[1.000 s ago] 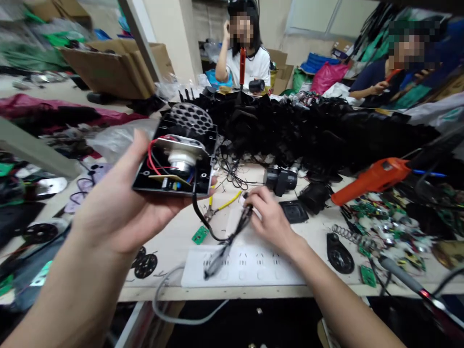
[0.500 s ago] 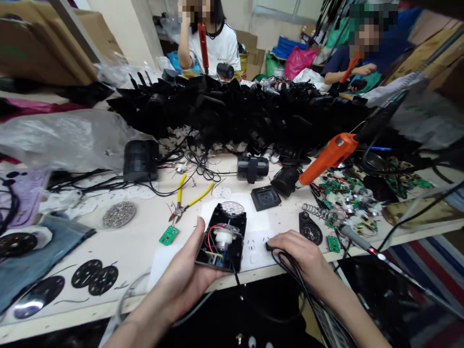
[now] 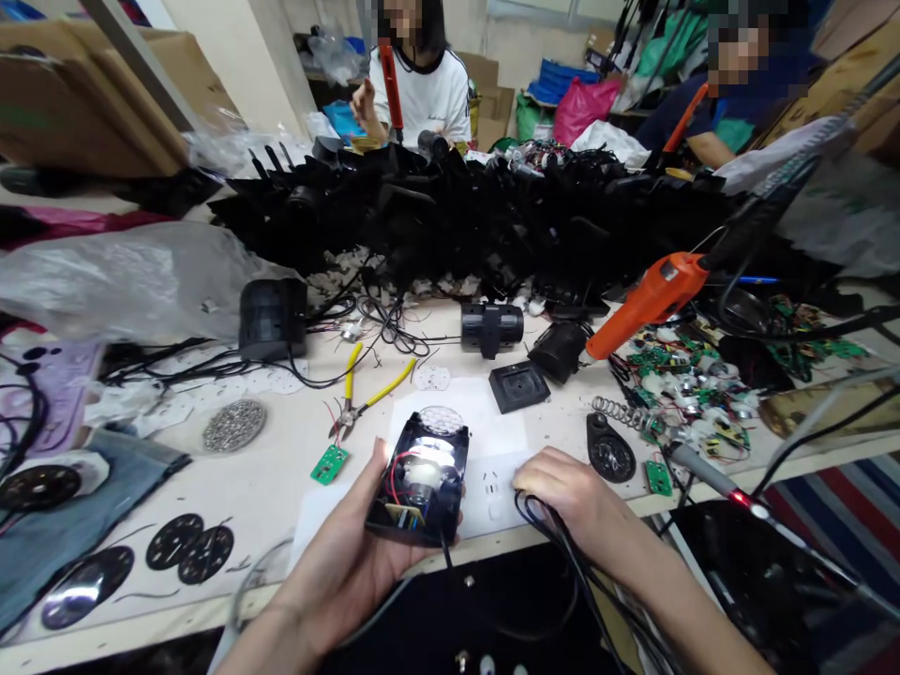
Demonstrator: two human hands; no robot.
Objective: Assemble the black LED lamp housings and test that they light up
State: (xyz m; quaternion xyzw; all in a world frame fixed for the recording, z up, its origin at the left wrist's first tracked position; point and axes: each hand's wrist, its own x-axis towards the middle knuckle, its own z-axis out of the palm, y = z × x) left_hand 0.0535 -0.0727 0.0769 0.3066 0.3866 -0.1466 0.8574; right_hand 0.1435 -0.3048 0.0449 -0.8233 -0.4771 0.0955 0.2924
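In my left hand (image 3: 352,553) lies an opened black housing (image 3: 454,502), held from below with the thumb along its left side. Inside it show a white round part, red wires and a small circuit board; bright white light shines at its upper end. A black cord leaves its lower edge. My right hand (image 3: 573,492) is closed on a black plug, mostly hidden by the fingers, at the right end of a white power strip (image 3: 485,511). Looped black cable (image 3: 555,530) hangs below that hand.
Yellow-handled cutters (image 3: 352,412) lie beyond the housing, near a green circuit board (image 3: 329,464). An orange electric screwdriver (image 3: 643,305) hangs at right, above piled circuit boards (image 3: 693,375). A soldering iron (image 3: 731,492) points inward. Black parts (image 3: 450,216) are heaped behind; two people sit beyond.
White light now shines inside the housing, which has tilted and moved slightly left and down. My right hand has pushed the plug against the power strip, hiding its right socket.
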